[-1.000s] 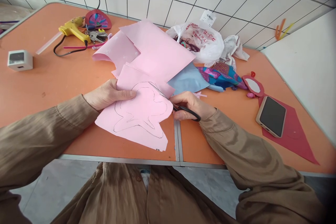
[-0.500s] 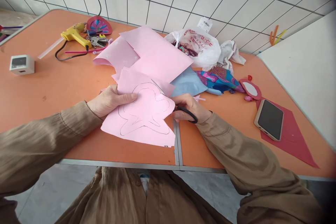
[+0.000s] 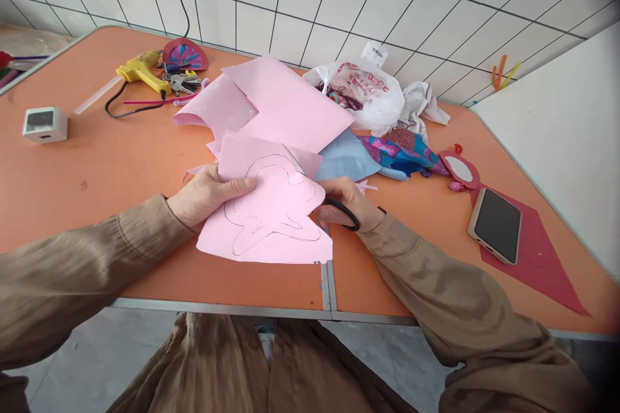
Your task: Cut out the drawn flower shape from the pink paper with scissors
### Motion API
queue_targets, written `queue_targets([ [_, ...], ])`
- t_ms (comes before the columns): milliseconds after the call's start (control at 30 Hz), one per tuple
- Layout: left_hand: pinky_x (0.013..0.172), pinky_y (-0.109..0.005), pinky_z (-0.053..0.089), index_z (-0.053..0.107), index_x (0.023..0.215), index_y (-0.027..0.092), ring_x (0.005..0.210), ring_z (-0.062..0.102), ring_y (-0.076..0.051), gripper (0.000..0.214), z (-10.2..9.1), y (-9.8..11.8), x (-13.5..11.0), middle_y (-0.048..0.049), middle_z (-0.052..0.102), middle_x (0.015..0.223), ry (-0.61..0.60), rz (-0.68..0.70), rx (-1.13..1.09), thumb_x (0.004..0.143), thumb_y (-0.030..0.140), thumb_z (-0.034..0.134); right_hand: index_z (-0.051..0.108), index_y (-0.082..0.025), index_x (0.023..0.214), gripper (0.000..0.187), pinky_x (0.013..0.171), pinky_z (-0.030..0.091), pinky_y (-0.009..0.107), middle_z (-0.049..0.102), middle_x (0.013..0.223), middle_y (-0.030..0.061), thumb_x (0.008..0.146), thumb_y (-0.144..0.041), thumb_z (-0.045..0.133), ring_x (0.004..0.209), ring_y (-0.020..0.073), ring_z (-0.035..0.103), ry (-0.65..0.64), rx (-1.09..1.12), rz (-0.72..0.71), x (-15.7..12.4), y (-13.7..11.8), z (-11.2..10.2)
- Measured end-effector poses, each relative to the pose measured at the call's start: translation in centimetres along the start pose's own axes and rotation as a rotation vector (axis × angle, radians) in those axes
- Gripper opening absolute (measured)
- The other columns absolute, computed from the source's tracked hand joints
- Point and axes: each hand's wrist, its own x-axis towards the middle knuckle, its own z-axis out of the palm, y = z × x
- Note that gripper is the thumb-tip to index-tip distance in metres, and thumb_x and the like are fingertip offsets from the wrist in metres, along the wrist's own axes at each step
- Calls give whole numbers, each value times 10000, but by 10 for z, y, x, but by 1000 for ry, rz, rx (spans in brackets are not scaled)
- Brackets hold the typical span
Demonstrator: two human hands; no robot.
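My left hand point(image 3: 206, 195) grips the left edge of a pink paper sheet point(image 3: 271, 219) with a pencilled outline drawn on it, thumb on top. My right hand point(image 3: 346, 199) is closed round the black handles of a pair of scissors point(image 3: 341, 211). The blades run under and along the sheet's upper right edge and are mostly hidden by the paper. The sheet is held just above the orange table point(image 3: 97, 155), near its front edge.
Larger pink sheets point(image 3: 285, 100) and a blue sheet point(image 3: 346, 155) lie behind. A yellow glue gun point(image 3: 140, 71), keys point(image 3: 181, 82) and a white cube point(image 3: 44, 124) sit at left. A plastic bag point(image 3: 368, 93), colourful cloth point(image 3: 404, 148), small mirror point(image 3: 460, 169) and phone point(image 3: 495, 224) on red paper lie right.
The pink sheet has turned clockwise in my left hand, its lower edge now nearly level. My right hand with the scissors has shifted slightly along the outline.
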Motion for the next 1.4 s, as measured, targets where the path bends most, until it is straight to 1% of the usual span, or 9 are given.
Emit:
queue_targets([
  [200,635,-271,642,774,887,133,651,744,-196,212,-2,-8,3,-59,783,761,-47,47,-29,734,254,856,653,-114,814,511,429,430,203,547,686,-9,746,-614,732,497,76,523,29,-39,-30,1,-1,1],
  [333,659,-297,640,768,929,137,697,753,-221,256,0,-11,1,-64,788,792,-47,96,-22,737,284,854,639,-122,788,484,447,410,212,524,642,-21,754,-594,740,487,77,502,40,-37,-58,1,3,2],
  [433,627,-258,630,775,927,145,681,743,-193,246,2,-14,0,-46,790,797,-25,128,-47,737,277,857,638,-124,769,459,444,388,211,497,603,-29,769,-572,737,483,80,488,42,-38,-89,2,5,2],
  [600,610,-264,636,782,930,143,678,741,-194,286,1,-17,3,-53,795,811,-52,149,-60,704,286,883,671,-118,803,449,424,395,209,536,628,-18,763,-559,747,474,80,491,46,-40,-95,3,8,2],
  [700,605,-265,635,781,943,139,673,740,-196,299,2,-17,2,-58,793,803,-36,149,-60,706,291,881,670,-120,793,447,413,398,204,535,624,-20,764,-560,745,467,78,493,46,-36,-97,3,8,1],
  [900,596,-240,621,782,875,146,662,735,-180,218,5,-11,-2,-39,784,767,-11,120,-65,715,263,870,652,-115,799,493,418,429,205,514,649,-21,747,-598,740,482,71,485,20,-29,-63,1,0,0],
  [1033,586,-262,621,780,853,144,648,731,-192,254,1,-10,0,-45,779,760,-36,90,-16,687,305,887,617,-121,777,507,394,390,198,490,605,-32,748,-613,736,464,73,472,-8,-21,-51,1,-4,-1],
  [1200,599,-273,621,778,802,147,637,726,-195,259,0,-7,-1,-45,774,750,39,94,64,665,334,894,595,-125,737,508,441,350,206,463,575,-36,760,-615,730,495,74,449,-42,-25,-81,2,-7,-2],
  [1400,523,-253,592,765,723,146,569,699,-191,290,-2,0,-2,-48,755,683,88,114,212,625,380,906,590,-124,767,506,479,305,218,445,595,-41,769,-613,721,517,71,410,-80,-64,-79,1,-4,-4],
])
